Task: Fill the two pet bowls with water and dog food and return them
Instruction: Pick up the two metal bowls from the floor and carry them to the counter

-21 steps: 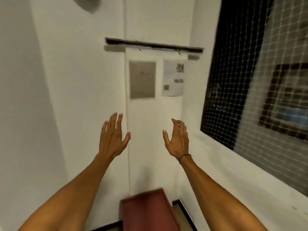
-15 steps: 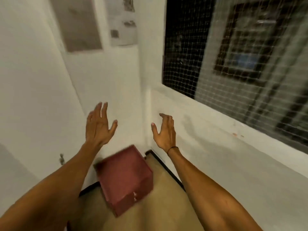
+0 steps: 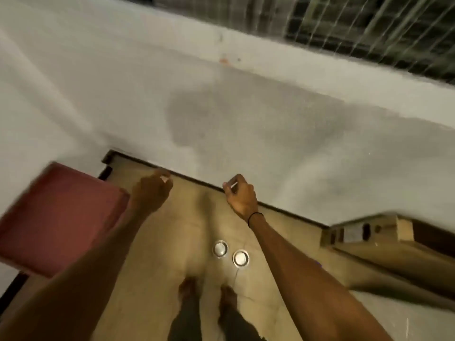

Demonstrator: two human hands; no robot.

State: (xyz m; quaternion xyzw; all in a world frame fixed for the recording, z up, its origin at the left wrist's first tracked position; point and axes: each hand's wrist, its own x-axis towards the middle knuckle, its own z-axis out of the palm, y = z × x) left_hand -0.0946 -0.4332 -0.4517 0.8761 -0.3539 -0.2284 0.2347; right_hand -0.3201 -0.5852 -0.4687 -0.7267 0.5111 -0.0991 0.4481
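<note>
Below, two metal bowls (image 3: 230, 253) between two empty, loosely curled hands (image 3: 197, 193).

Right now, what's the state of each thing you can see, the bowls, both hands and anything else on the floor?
Left bowl: on the floor, upright, not held; contents unclear.
Right bowl: on the floor beside it, upright, not held; contents unclear.
Left hand: raised, fingers curled down, holding nothing.
Right hand: raised, fingers curled down, holding nothing.
Red box: closed, by the wall.
Cardboard box: lying on its side along the wall.
</note>
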